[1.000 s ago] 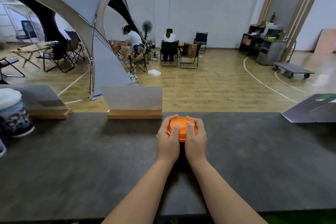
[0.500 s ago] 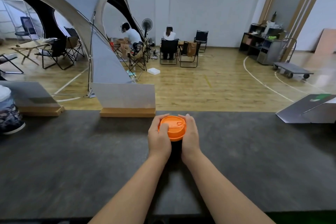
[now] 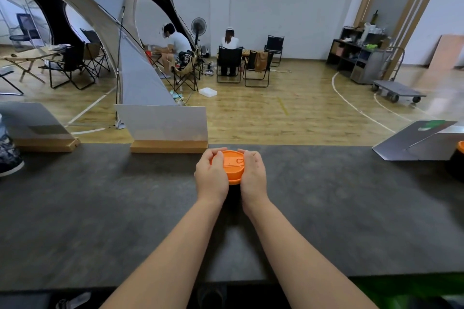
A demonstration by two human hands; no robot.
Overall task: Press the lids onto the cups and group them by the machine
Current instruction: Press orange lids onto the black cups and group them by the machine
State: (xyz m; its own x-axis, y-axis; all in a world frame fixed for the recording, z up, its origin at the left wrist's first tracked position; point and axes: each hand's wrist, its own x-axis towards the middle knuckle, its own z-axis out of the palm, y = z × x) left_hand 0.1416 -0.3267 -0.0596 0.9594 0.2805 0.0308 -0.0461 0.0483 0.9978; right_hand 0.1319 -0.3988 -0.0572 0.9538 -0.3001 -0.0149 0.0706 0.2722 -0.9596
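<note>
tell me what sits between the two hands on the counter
In the head view, an orange lid on a dark cup sits between the left hand and right hand; both hands cup its sides.

Matt orange plastic lid [image 3: 232,164]; dull dark stone-like counter [image 3: 100,208]; wooden stand base [image 3: 168,147].

I can read no text, label, brand or number anywhere here; the two panels [image 3: 163,123] standing at the counter's [image 3: 100,208] far edge look blank to me.
</note>
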